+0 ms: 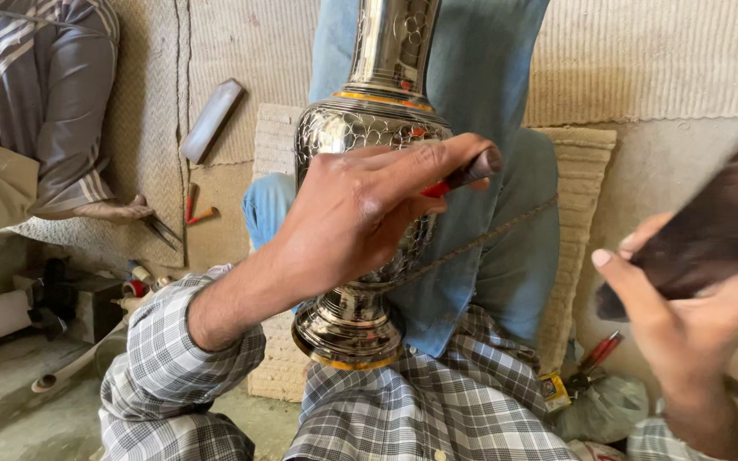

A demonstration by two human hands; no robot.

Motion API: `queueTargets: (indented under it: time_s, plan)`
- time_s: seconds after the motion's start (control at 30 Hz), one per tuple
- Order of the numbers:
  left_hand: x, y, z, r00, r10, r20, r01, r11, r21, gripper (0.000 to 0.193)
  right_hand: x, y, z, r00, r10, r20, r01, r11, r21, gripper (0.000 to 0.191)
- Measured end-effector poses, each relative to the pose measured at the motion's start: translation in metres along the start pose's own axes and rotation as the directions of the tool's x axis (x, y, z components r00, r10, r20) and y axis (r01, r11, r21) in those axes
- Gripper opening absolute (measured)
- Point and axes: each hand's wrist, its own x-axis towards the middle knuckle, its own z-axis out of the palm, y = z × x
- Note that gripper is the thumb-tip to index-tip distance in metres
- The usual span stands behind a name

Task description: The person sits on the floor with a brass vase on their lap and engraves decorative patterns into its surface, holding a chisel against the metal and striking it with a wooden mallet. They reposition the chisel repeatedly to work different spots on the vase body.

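Engraved metal vase (369,137) upright at frame centre, propped against jeans. Left hand (360,213) closed around a red-handled chisel (467,175) at its belly; right hand (685,316), lower right, gripping a dark wooden mallet (711,230). Likely risk: glancing blow, tool skidding, scarring pattern.

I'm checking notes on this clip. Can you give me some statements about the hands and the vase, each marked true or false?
1. The left hand holds a thin red-handled tool against the engraved shiny metal vase. True.
2. The vase lies flat on the floor. False: it stands upright on the person's lap.
3. The right hand grips a dark, blurred wooden block. True.
4. The right hand rests on the vase. False: it is apart, off to the side.
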Motion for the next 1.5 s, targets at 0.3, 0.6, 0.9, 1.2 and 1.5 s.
queueTargets:
  time_s: [0.3,0.6,0.9,1.2,1.5]
  plan:
    - [-0.011,0.009,0.008,0.989,-0.057,-0.135,0.047,0.996,-0.074,0.057,0.053,-0.041,-0.004,0.952,-0.205,0.229,0.25,0.949,-0.191,0.078]
    - [-0.027,0.024,0.024,0.897,-0.172,-0.407,0.161,0.985,-0.063,0.046,0.094,-0.069,-0.019,0.836,-0.165,0.523,0.366,0.879,-0.308,0.087]
    - [-0.033,0.026,0.037,0.843,-0.245,-0.478,0.192,0.969,-0.157,0.035,0.114,-0.098,-0.028,0.765,-0.243,0.597,0.537,0.752,-0.382,0.084]
    - [-0.038,0.017,0.049,0.786,-0.249,-0.565,0.171,0.967,-0.187,0.042,0.125,-0.103,-0.027,0.677,-0.309,0.668,0.631,0.711,-0.311,0.069]
    - [-0.028,0.014,0.028,0.911,-0.179,-0.371,0.137,0.981,-0.136,0.039,0.101,-0.074,-0.033,0.816,-0.195,0.544,0.435,0.828,-0.355,0.08]
